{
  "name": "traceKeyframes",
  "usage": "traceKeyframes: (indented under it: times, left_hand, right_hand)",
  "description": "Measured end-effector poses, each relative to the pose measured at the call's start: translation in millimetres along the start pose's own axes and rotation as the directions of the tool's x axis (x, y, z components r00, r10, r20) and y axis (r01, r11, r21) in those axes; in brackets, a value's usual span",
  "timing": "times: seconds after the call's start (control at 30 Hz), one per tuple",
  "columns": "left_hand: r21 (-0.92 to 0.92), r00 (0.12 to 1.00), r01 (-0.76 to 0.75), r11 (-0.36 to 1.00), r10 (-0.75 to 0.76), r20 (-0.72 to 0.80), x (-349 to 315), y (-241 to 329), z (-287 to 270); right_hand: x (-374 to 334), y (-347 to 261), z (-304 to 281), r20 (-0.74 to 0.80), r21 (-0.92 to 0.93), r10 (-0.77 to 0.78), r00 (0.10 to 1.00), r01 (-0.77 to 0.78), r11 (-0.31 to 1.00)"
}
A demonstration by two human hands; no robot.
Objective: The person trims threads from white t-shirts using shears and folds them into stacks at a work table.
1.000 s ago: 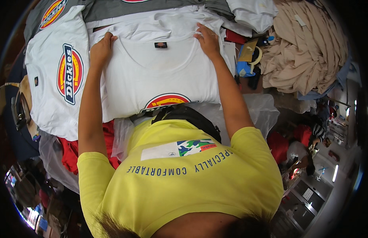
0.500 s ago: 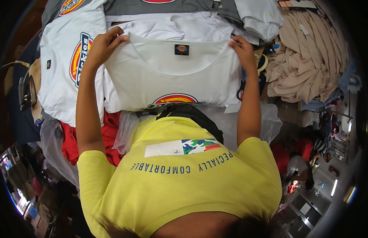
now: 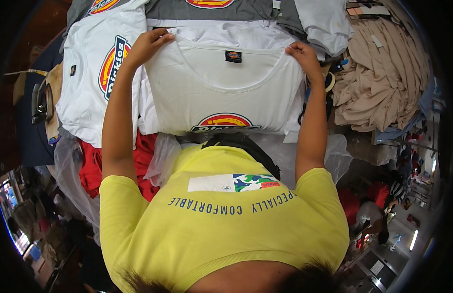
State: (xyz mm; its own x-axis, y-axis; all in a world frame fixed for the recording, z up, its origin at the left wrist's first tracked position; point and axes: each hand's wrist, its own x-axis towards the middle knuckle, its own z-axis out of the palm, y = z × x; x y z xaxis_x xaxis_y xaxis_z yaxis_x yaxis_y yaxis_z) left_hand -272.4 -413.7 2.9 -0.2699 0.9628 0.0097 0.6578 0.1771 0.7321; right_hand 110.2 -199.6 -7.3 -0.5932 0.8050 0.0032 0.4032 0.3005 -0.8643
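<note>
A white T-shirt (image 3: 221, 100) with a wide scooped neck, a dark neck label and a red and yellow printed logo lies spread before me, its collar on the far side. My left hand (image 3: 155, 43) pinches it at the left shoulder beside the neckline. At the opposite shoulder, my right hand (image 3: 299, 53) has its fingers closed on the cloth. The neckline stretches between both hands. Part of the logo disappears over the near edge of the shirt.
Another printed white T-shirt (image 3: 84, 73) lies at left, near an iron (image 3: 40, 102). Grey shirts (image 3: 246, 12) are stacked at the back. On the right sit a roll of tape (image 3: 330, 82) and a large beige cloth heap (image 3: 382, 73). Red fabric (image 3: 91, 168) hangs below left.
Both hands keep hold of the T-shirt's shoulders. The whole scene sits slightly further right in the picture, and the hands appear a little closer together.
</note>
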Motion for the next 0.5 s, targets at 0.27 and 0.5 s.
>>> traceKeyframes:
  times: [0.27, 0.5]
  left_hand:
    - [-0.033, 0.999, 0.015, 0.999, -0.014, 0.041, 24.7, -35.6, 20.1]
    - [0.353, 0.998, 0.014, 0.935, 0.008, -0.062, 42.0, -72.2, 79.0]
  right_hand:
    - [22.6, 29.9, 13.2, -0.004, -0.048, -0.031, 1.0, 0.031, 0.998]
    - [27.7, 91.6, 68.4, -0.246, -0.439, -0.015, 0.969, -0.098, 0.893]
